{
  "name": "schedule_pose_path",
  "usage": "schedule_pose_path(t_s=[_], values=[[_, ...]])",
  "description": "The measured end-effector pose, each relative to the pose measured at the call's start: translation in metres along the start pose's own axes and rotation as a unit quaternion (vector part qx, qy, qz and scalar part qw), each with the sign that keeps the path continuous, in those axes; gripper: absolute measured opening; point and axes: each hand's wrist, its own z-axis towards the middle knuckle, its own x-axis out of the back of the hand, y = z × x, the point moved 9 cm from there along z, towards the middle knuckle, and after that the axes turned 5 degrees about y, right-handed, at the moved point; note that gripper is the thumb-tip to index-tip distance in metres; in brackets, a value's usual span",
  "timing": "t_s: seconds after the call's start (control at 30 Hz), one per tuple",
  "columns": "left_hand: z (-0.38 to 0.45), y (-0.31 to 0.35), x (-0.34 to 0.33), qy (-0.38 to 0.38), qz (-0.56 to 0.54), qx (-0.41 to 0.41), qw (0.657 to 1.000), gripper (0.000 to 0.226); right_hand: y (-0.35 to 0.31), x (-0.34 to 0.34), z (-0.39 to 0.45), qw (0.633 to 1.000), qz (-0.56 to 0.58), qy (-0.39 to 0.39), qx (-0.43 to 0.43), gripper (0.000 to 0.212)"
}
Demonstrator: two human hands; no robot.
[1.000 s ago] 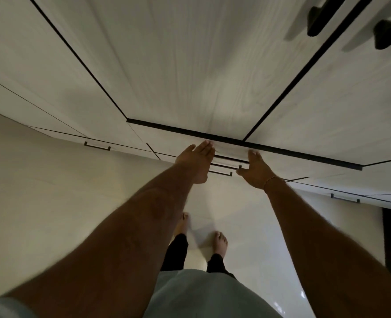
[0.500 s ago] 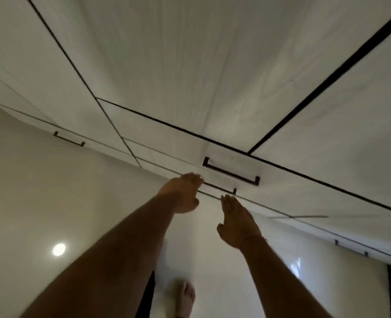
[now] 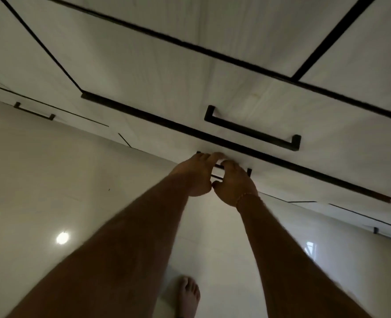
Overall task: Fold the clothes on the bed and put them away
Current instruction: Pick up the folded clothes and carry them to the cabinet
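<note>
While a second ago both hands pressed flat higher up the white wardrobe front (image 3: 144, 65), the left hand (image 3: 195, 176) and right hand (image 3: 233, 185) now seem curled on the lower black bar handle (image 3: 217, 172), below the upper black handle (image 3: 252, 130). No clothes are visible; a drawer probably opens next.

White drawer (image 3: 213, 157), black handle (image 3: 217, 167).
</note>
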Motion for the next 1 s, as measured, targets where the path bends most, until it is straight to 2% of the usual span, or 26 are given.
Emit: schedule_pose_path(t_s=[0.13,0.27,0.33,0.37,0.43,0.5,0.53,0.63,0.7,0.87,1.0], values=[[-0.035,0.007,0.0,-0.049,0.039,0.031,0.998,0.083,0.002,-0.015,-0.032,0.994,0.016,-0.108,-0.027,0.078],[-0.104,0.003,-0.022,-0.155,0.045,0.054,0.985,0.074,-0.004,-0.043,-0.097,0.969,-0.001,-0.242,-0.048,0.077],[-0.14,0.006,-0.026,-0.185,0.05,0.076,0.979,0.056,-0.007,-0.054,-0.138,0.962,0.017,-0.265,-0.068,0.072],[-0.158,0.01,-0.022,-0.175,0.049,0.081,0.98,0.043,-0.011,-0.055,-0.161,0.959,0.029,-0.27,-0.079,0.069],[-0.197,0.023,0.0,-0.096,0.024,0.1,0.99,0.03,-0.017,-0.051,-0.209,0.957,0.058,-0.263,-0.104,0.069],[-0.233,0.025,0.011,-0.032,-0.049,0.147,0.987,0.034,-0.019,-0.046,-0.247,0.958,0.083,-0.243,-0.13,0.072],[-0.26,0.026,0.011,-0.039,-0.072,0.178,0.981,0.045,-0.024,-0.039,-0.27,0.956,0.099,-0.24,-0.138,0.075],[-0.312,0.027,-0.004,-0.114,-0.042,0.221,0.968,0.072,-0.025,-0.028,-0.316,0.949,0.124,-0.245,-0.158,0.081],[-0.328,0.034,0.001,-0.125,-0.052,0.205,0.969,0.071,-0.027,-0.014,-0.329,0.95,0.136,-0.232,-0.16,0.079],[-0.345,0.048,0.051,-0.069,-0.105,0.164,0.978,0.068,-0.039,0.027,-0.333,0.949,0.167,-0.188,-0.188,0.065],[-0.368,0.046,0.088,-0.054,-0.119,0.142,0.981,0.071,-0.083,0.059,-0.346,0.956,0.183,-0.153,-0.17,0.066]])
